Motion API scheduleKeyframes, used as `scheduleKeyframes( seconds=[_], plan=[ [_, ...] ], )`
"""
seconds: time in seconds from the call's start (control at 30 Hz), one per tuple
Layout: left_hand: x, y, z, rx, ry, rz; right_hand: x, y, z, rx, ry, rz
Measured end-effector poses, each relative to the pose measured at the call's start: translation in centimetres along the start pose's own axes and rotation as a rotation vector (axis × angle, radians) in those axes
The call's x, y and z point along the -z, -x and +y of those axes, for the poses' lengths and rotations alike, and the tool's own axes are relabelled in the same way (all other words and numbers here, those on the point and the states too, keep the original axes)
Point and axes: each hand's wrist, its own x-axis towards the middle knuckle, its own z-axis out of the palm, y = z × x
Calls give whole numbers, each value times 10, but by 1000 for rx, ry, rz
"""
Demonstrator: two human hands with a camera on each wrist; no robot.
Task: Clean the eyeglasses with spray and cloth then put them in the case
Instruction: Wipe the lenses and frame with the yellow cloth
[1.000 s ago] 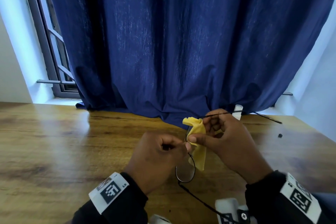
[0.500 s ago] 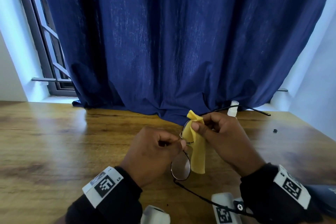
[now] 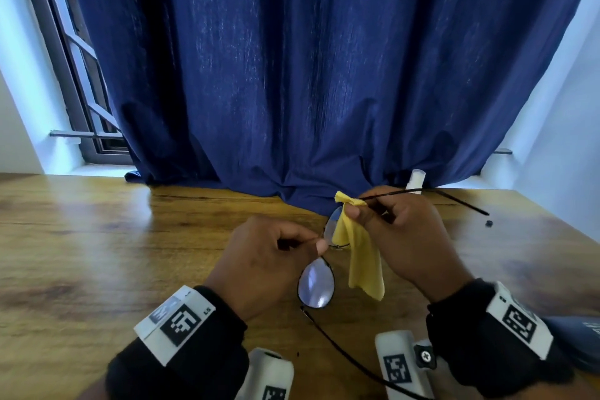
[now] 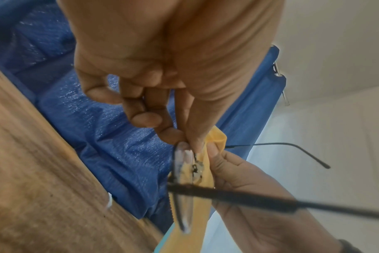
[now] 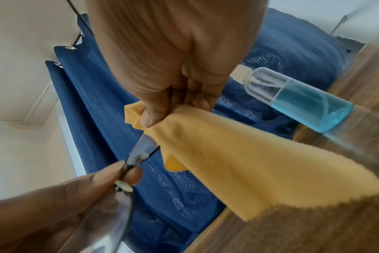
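Observation:
Thin black-framed eyeglasses hang upright above the wooden table, temples spread. My left hand pinches the frame at the bridge between thumb and forefinger. My right hand pinches a yellow cloth round the far lens, and the rest of the cloth hangs down. In the left wrist view the eyeglasses show edge-on against the cloth. The right wrist view shows the cloth draped from my fingers and a clear spray bottle of blue liquid standing on the table behind.
A dark blue curtain hangs to the table's far edge. The spray bottle's white cap shows just behind my right hand. A small dark speck lies at the right. A dark blue object sits at the near right edge.
Both hands and the eyeglasses have drifted slightly away from me. My right thumb has slid up the cloth toward the top of the lens, and the cloth hangs longer.

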Motion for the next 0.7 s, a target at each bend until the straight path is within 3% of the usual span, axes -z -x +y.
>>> scheduleKeyframes(
  seconds=[0.13, 0.4, 0.53, 0.7],
  plan=[
    [2, 0, 3, -1, -36, 24, -2, 2, -7, -53, -75, -10],
    [-3, 0, 0, -40, -73, 9, -3, 5, -6, -205, -174, -196],
    [-1, -2, -2, -1, -28, 35, -3, 5, -3, -215, -168, -193],
    [-1, 0, 0, -32, -49, -41, -5, 5, -3, -210, -166, -145]
  ],
)
